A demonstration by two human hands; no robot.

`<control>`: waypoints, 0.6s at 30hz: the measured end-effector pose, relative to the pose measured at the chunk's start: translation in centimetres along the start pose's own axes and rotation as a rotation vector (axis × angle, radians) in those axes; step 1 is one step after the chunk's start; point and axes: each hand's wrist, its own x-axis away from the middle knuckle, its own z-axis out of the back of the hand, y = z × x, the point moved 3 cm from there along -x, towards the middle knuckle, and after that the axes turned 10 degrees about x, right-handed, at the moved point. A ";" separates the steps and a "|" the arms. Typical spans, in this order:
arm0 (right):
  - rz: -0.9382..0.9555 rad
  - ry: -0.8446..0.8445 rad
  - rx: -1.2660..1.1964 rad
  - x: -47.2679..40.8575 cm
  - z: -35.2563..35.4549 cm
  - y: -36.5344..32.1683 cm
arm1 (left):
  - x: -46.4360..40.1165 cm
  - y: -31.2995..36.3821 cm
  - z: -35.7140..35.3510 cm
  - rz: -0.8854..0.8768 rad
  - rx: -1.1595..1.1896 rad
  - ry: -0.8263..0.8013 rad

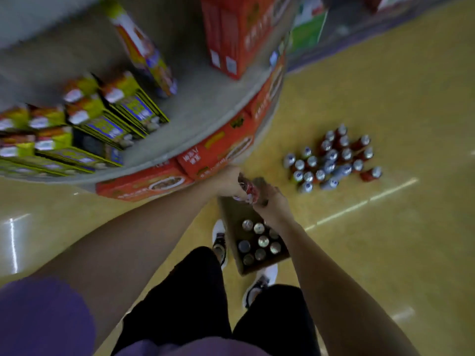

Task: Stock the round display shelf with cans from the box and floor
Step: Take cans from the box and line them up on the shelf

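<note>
The left hand [228, 182] is curled round one end of a red-and-white can [245, 190], and the right hand [270, 201] closes on the same blurred bundle from the other side, so both hands grip it together just below the rim of the round display shelf; motion blur hides whether they hold one can or several. At far left, yellow and purple cardboard cartons [84, 129] stand in tight rows on the curved grey display shelf [205, 109], whose surface is smooth and matt. Below its lip a ring of flat red cardboard boxes [195, 160] with printed oval pictures follows the curve, and taller red cartons [236, 34] stand on the shelf further back. Directly beneath the hands an open brown cardboard box [232, 219] sits on the floor between the person's white-and-black shoes [219, 240]; round metal can tops [259, 242] shine inside it, filling the near end, and the right forearm crosses over one edge of the box. The person wears black trousers and a purple top. To the right, well apart from the box, a loose cluster of red cans with silver and blue tops [331, 160] stands on the glossy yellow floor [385, 253], a few lying tipped at the edge, and a pale line runs across the floor just beside them.
</note>
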 end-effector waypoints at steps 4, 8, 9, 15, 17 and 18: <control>0.130 0.006 0.034 2.6 6.0 -6.4 | 6.6 5.8 6.0 -0.164 -0.003 0.148; 0.298 0.097 0.056 5.7 12.4 -13.2 | 13.5 10.9 11.8 -0.205 -0.052 0.240; 0.347 0.111 0.065 6.3 13.8 -15.0 | 15.2 12.0 13.1 -0.224 -0.051 0.253; 0.504 0.066 0.109 9.1 19.5 -23.4 | 24.2 16.1 20.1 -0.274 -0.116 0.369; 0.528 0.041 0.082 10.0 20.4 -25.8 | 26.4 16.9 22.0 -0.275 -0.035 0.401; 0.546 0.041 0.070 10.3 20.8 -27.0 | 27.5 17.4 22.9 -0.275 -0.004 0.415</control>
